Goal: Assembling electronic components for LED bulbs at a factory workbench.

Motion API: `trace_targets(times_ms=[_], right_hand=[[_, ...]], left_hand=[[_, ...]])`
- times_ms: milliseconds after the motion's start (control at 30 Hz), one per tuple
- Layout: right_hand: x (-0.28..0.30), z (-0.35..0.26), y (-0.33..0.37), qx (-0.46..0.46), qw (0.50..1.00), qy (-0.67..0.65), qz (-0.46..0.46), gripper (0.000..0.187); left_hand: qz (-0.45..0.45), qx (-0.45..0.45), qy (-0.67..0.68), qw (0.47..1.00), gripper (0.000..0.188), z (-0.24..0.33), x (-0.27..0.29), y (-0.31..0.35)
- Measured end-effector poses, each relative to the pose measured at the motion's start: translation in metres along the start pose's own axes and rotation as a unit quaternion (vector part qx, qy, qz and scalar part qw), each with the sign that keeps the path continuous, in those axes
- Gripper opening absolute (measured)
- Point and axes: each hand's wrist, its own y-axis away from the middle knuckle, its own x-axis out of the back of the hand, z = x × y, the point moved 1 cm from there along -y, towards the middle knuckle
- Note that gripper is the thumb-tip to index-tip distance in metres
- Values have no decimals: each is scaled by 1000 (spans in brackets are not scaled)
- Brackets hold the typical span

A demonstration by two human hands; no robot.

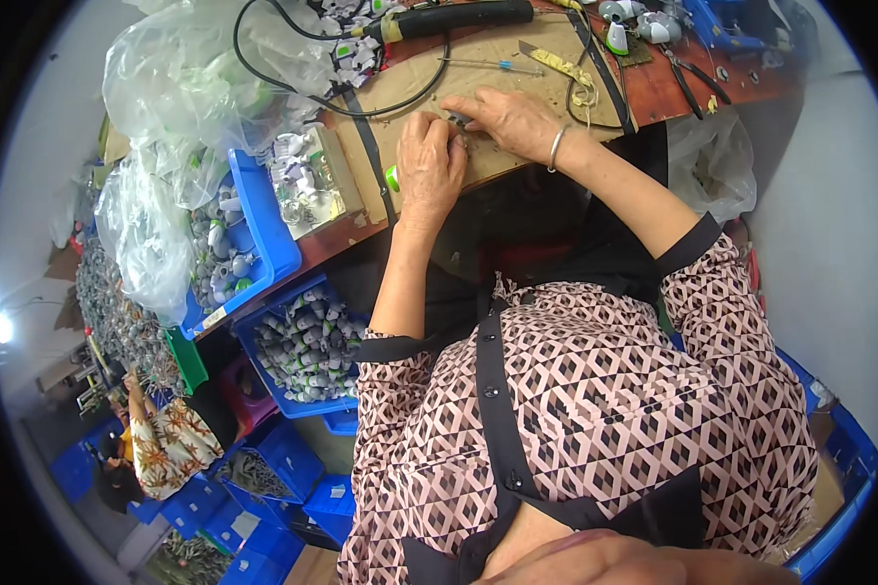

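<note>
Over the cardboard mat (pixel 488 171), both of my hands meet at a small grey and green plastic piece (pixel 392 178). My left hand (pixel 427 168) is closed around it, with its green end showing beside the palm. Fingertips of my right hand (pixel 517 122), which has a bangle at the wrist, pinch at a small grey part (pixel 458 119) against the left fingers. Most of what lies between the fingers is hidden. Beyond the hands lie a thin rod with a blue section (pixel 504 65) and a yellow-handled cutter (pixel 561 68).
A black corded hand tool (pixel 458 18) lies at the back. Pliers (pixel 693 83) rest at the right. A box of white parts (pixel 307 175) and blue bins (pixel 281 234) of grey-green pieces stand left, under plastic bags (pixel 205 78). Another person (pixel 171 444) sits at far left.
</note>
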Motion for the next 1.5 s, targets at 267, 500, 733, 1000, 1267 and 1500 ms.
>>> trace_targets(times_ms=[267, 500, 733, 1000, 1267, 1500], right_hand=[[10, 9, 2, 34, 995, -92, 11, 40], [28, 13, -9, -61, 958, -236, -153, 32], [30, 12, -34, -147, 879, -315, -327, 40], [22, 23, -52, -264, 805, -341, -408, 41], [37, 0, -60, -238, 862, -245, -374, 47], [40, -2, -56, -249, 857, -221, -392, 51]], left_hand=[[-10, -19, -19, 1000, 15, 7, 21, 6], [13, 39, 39, 998, 31, 2, 18, 17], [35, 18, 31, 999, 36, 4, 17, 21], [30, 11, 50, 998, 36, -1, 14, 21], [34, 8, 44, 998, 37, -3, 13, 23], [46, -1, 44, 998, 36, 0, 13, 23]])
